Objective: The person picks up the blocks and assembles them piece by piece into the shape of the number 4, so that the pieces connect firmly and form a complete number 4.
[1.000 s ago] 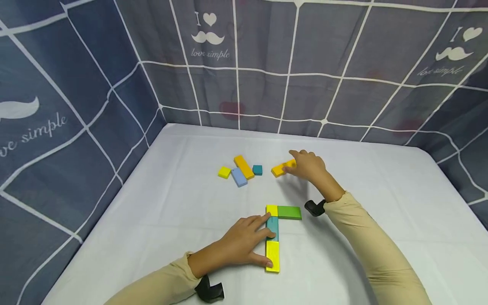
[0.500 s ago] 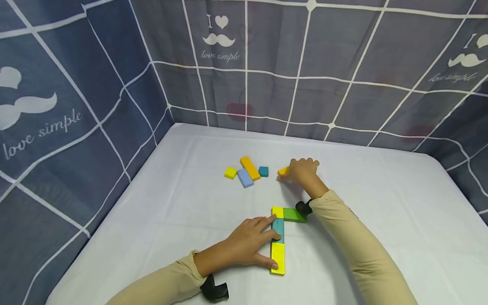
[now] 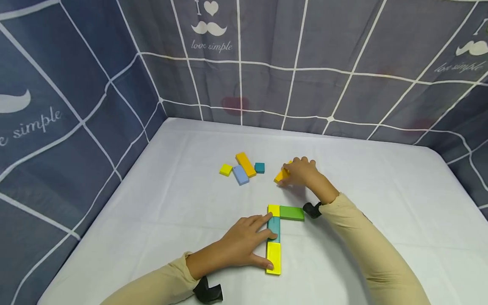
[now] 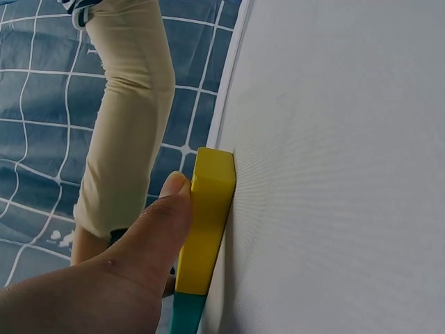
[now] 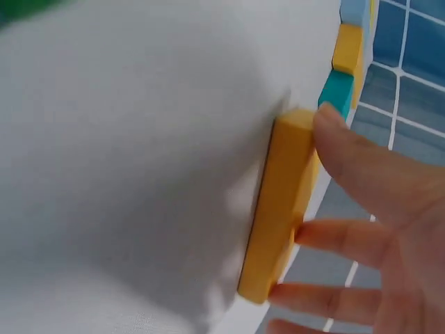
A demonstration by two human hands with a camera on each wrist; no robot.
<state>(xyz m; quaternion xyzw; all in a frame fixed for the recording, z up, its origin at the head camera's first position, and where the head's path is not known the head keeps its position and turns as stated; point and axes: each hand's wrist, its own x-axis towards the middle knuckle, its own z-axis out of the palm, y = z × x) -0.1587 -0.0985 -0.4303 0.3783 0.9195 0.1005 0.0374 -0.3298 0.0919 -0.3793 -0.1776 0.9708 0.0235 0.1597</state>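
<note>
In the head view my left hand (image 3: 244,242) lies with fingers spread on a column of flat blocks. The thumb touches the long yellow block (image 3: 273,267), and other fingertips touch the teal block (image 3: 276,228) and the edge of the small yellow block (image 3: 273,209). A green block (image 3: 292,213) extends rightward from the column's far end. Farther back, my right hand (image 3: 303,173) is over an orange block (image 5: 281,202) lying on the table. In the right wrist view its thumb touches one end of the upper face, with fairly straight fingers along the rest.
Left of the right hand lie a small teal block (image 3: 259,168), a long orange block (image 3: 245,165), a light blue block (image 3: 240,175) and a small yellow block (image 3: 225,170). A white cloth covers the table (image 3: 190,190). A checked grey curtain (image 3: 274,51) hangs behind.
The orange block under the right hand has turned to a steeper slant, and that hand has shifted slightly nearer. The left hand and the column stay in place; the head view has shifted a little.
</note>
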